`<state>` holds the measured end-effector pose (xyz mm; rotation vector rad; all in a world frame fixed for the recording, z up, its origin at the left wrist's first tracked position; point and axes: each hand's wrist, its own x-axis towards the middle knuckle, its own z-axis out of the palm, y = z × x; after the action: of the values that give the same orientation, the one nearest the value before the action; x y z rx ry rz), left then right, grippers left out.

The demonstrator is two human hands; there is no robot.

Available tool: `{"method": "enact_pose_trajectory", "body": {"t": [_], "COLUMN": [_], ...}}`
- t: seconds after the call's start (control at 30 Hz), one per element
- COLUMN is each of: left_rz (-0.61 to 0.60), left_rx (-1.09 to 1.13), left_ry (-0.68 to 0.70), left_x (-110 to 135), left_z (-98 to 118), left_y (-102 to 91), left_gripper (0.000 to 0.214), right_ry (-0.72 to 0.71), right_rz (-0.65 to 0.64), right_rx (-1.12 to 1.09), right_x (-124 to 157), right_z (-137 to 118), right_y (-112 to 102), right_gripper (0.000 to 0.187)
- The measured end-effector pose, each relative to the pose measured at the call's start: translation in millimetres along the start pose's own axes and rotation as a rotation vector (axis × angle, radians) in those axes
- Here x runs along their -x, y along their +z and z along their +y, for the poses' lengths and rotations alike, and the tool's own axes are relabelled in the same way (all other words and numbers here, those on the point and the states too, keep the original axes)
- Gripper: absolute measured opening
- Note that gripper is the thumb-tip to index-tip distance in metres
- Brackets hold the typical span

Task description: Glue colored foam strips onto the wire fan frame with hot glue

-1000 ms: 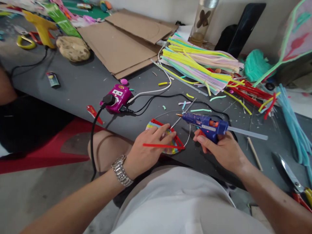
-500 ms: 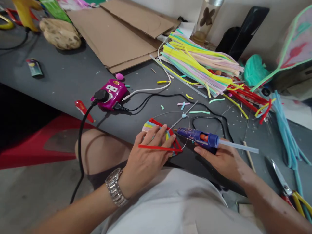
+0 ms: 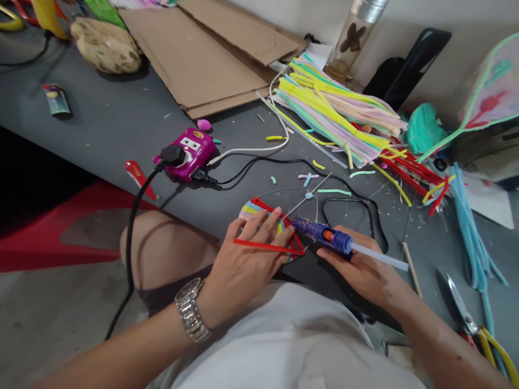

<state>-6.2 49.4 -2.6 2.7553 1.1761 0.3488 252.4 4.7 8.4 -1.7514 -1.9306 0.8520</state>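
Note:
In my right hand (image 3: pixel 365 270) is a blue glue gun (image 3: pixel 320 233), gripped by its handle, with a whitish glue stick (image 3: pixel 379 255) poking from its back. Its tip points left and meets the edge of a striped pipe-cleaner piece (image 3: pixel 248 209), bordered in red. My left hand (image 3: pixel 253 256) holds that piece near the table edge, fingers lying over it; my thumb is hidden. A loose red pipe cleaner end (image 3: pixel 265 246) crosses over my left fingers. Beyond the piece, a thin stick (image 3: pixel 320 186) with a pale blue knot and a wire loop extends onto the table.
A purple socket block (image 3: pixel 190 154) with black cords sits left of centre, beside a red-handled cutter (image 3: pixel 140 179). Pipe-cleaner bundles (image 3: pixel 332 116) and cardboard (image 3: pixel 203 59) lie at the back. Scissors (image 3: pixel 466 313) and blue pipe cleaners (image 3: pixel 470 232) are at right.
The glue gun has shifted slightly left and down, its tip now against the striped piece's edge. My left hand keeps its hold. The whole view has shifted a little.

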Motion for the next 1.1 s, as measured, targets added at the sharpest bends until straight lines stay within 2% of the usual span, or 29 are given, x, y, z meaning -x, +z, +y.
{"method": "enact_pose_trajectory", "body": {"t": [0.17, 0.43, 0.7, 1.1], "left_rz": [-0.005, 0.011, 0.046, 0.021], "left_rx": [-0.005, 0.054, 0.1, 0.137], "left_ry": [-0.002, -0.006, -0.011, -0.01], "left_x": [0, 0, -2, -8], "left_z": [0, -2, -5, -10], "left_y": [-0.8, -0.9, -2.7, -6.3], "left_gripper": [0.041, 0.038, 0.034, 0.033], "right_ry": [-0.047, -0.072, -0.221, -0.255], "right_rz": [-0.047, 0.017, 0.1, 0.093], "right_rx": [0.075, 0.123, 0.239, 0.267], "right_x": [-4, -1, 0, -2], "right_z": [-11, -11, -5, -11], "right_y": [-4, 2, 9, 4], "right_gripper": [0.024, 0.025, 0.011, 0.019]}}
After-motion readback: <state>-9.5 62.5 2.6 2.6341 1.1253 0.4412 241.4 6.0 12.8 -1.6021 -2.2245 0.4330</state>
